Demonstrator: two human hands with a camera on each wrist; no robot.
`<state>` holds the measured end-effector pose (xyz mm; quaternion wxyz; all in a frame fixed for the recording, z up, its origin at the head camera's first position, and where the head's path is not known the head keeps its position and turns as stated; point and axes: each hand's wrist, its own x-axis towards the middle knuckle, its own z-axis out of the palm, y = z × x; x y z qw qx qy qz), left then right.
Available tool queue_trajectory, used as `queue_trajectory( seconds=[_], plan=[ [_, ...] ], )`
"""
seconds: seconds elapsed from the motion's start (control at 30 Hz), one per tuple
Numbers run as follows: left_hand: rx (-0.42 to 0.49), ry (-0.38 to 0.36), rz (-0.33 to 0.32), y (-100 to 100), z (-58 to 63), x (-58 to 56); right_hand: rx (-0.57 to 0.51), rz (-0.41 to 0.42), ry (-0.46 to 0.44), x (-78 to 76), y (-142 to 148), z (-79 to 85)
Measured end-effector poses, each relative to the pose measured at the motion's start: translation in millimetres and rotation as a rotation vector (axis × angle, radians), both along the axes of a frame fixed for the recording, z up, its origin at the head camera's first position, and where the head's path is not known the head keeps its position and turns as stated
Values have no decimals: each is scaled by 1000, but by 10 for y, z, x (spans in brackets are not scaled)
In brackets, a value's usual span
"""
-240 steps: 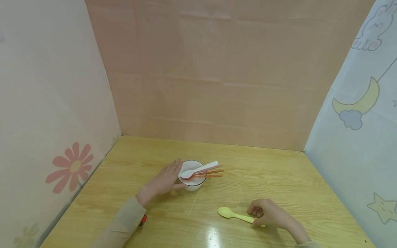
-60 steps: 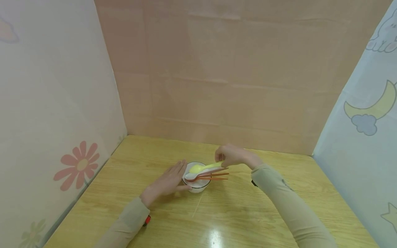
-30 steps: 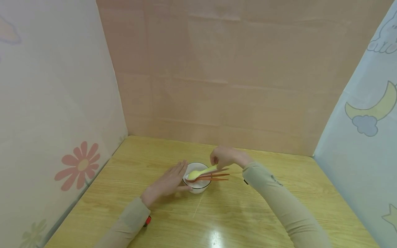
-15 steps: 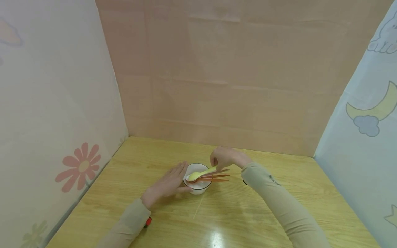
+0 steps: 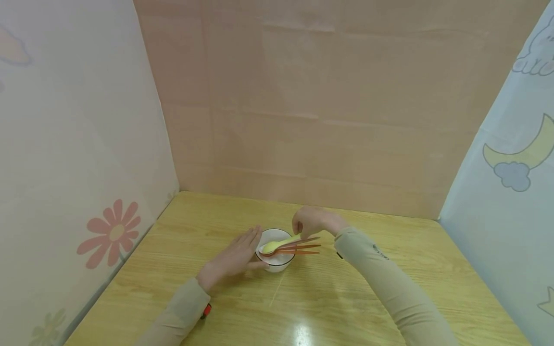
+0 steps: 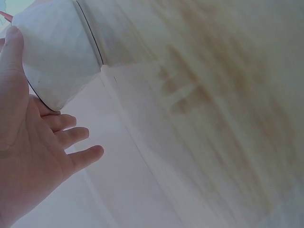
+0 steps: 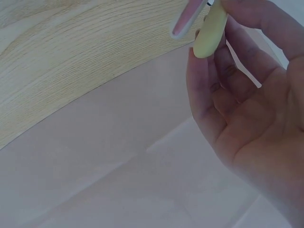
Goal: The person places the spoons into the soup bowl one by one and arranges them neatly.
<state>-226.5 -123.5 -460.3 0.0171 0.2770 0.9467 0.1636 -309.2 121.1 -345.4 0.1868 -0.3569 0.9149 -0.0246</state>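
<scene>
My left hand rests against the left side of a white bowl with a dark rim, thumb at the near side and fingers extended behind. In the left wrist view, the bowl lies between the thumb and the straight fingers. My right hand pinches the handle end of a yellow spoon, whose head is inside the bowl over the other cutlery. The right wrist view shows the yellow handle between thumb and fingertips. A reddish spoon and thin orange sticks lean out over the bowl's right rim.
The wooden table extends around the bowl. A brown paper-like backdrop stands along its far edge. Pale patterned panels rise at left and right.
My right hand picked up the yellow spoon from the table and brought it over the bowl; it then lowered slightly leftward onto the other cutlery. The left hand stayed at the bowl.
</scene>
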Motion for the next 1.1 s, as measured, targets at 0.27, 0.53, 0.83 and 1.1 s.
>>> queue_trajectory(
  seconds=[0.27, 0.53, 0.83, 1.1],
  plan=[
    [7, -1, 3, 12, 2, -4, -16, -2, -30, -30, 11, -5],
    [6, 1, 5, 25, 5, -5, -33, 20, -46, -50, 25, -9],
    [9, 16, -10, 29, 38, 3, -59, 52, -31, -74, 47, -7],
    [-9, 5, 6, 53, 40, 16, -89, 80, -20, -54, 58, -1]
  ],
)
